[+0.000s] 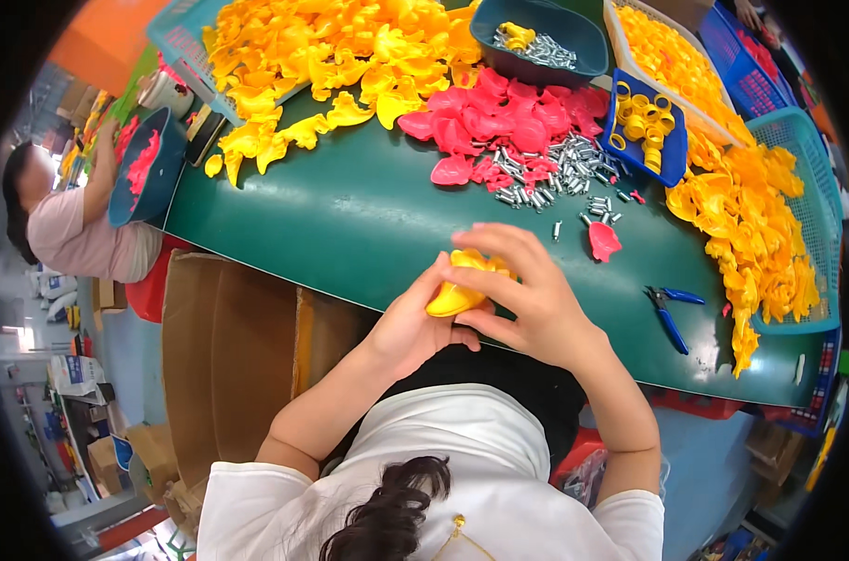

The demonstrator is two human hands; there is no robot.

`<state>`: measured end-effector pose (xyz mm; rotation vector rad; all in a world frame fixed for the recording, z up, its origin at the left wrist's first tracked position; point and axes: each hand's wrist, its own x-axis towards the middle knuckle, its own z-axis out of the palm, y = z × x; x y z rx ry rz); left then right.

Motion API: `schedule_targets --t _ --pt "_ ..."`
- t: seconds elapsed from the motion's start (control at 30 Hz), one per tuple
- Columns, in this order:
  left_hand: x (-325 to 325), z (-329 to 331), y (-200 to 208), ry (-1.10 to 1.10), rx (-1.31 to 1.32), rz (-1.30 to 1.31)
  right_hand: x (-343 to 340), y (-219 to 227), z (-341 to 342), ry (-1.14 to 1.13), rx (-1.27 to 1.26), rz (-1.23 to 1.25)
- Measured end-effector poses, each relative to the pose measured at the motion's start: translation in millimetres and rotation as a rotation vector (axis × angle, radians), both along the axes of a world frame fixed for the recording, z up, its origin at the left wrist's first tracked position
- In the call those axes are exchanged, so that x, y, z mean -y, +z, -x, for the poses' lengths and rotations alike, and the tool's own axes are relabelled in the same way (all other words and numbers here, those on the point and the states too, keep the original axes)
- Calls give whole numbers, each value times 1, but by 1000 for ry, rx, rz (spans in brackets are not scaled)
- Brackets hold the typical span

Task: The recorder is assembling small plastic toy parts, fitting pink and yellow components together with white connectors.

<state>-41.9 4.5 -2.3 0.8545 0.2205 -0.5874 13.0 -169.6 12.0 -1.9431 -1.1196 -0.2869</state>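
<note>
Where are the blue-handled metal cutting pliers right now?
In the head view, the blue-handled metal cutting pliers lie on the right of the glossy green tabletop, between the person's right hand and the right-side heap of curved yellow plastic pieces.

No lettering, sign or number (large or small) can be read.

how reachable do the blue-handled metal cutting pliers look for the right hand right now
Probably yes: only smooth green tabletop shows between the right hand and the pliers, though that hand is busy with the curved yellow plastic piece.
</note>
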Motion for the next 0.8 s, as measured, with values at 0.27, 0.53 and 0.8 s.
schedule_targets --t 0.27,0.53,0.8 --pt "-48 42 7 84 611 -839 -2 0 10 131 -397 -118" --pt "-35 31 17 352 971 -824 -28 -7 30 103 -484 -263" --pt "-71 35 17 454 910 -762 -41 0 27 34 -530 -194"
